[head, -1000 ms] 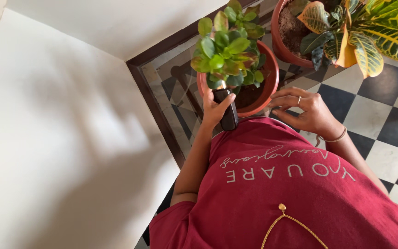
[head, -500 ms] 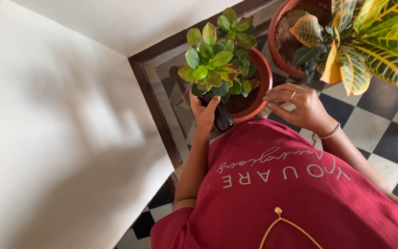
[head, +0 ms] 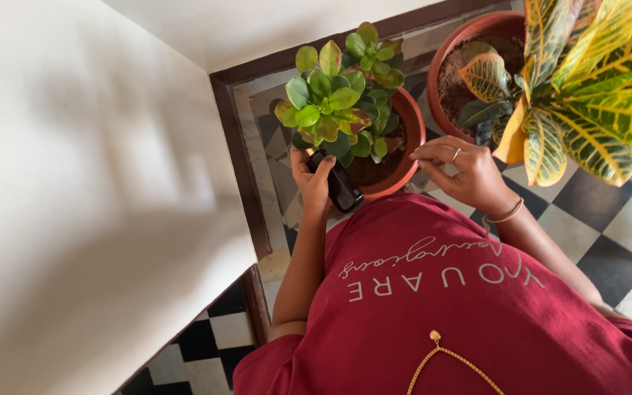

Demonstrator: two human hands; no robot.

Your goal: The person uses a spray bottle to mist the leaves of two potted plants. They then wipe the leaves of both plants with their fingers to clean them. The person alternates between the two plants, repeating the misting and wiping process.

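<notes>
Left hand [head: 313, 178] grips my dark bottle [head: 336, 183], now tucked closer under the leafy plant [head: 338, 95]; right hand [head: 462, 174], fingers loosely curled, empty, hovers beside the terracotta pot [head: 412, 139] rim.

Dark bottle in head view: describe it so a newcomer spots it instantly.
Start at the wall corner with the dark baseboard, where a terracotta pot of small round green leaves stands. At that pot's near rim, the left hand grips a slim dark bottle. It is the only black, glossy thing among the leaves and clay.
</notes>
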